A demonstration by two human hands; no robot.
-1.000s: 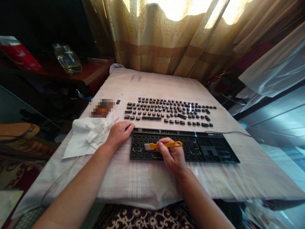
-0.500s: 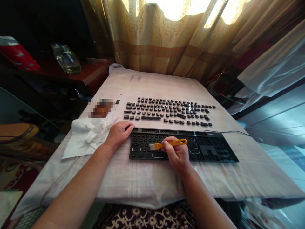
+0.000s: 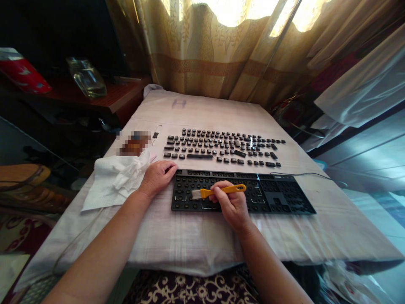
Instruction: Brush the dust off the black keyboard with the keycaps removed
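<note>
My right hand (image 3: 232,204) grips a yellow-handled brush (image 3: 225,191). The brush's pale bristles rest low over the left part of a black keyboard (image 3: 274,192), whose keycaps are off so that its bare key seats show. With curled fingers, my left hand (image 3: 160,175) holds the keyboard's upper left corner; the fingertips are partly hidden. Behind the keyboard, loose black keycaps (image 3: 200,156) lie in rows on the cloth. Beside my left wrist is crumpled white tissue (image 3: 126,177) on a flat sheet of paper towel.
A pale cloth covers the table (image 3: 196,236). The keyboard's cable (image 3: 303,173) runs off to the right. A small wire tool (image 3: 155,134) lies beyond the tissue. On a brown side cabinet to the left stand a glass jar (image 3: 87,78) and a red container (image 3: 25,71).
My right hand has moved the brush slightly to the left across the keyboard. My left hand stays at the corner.
</note>
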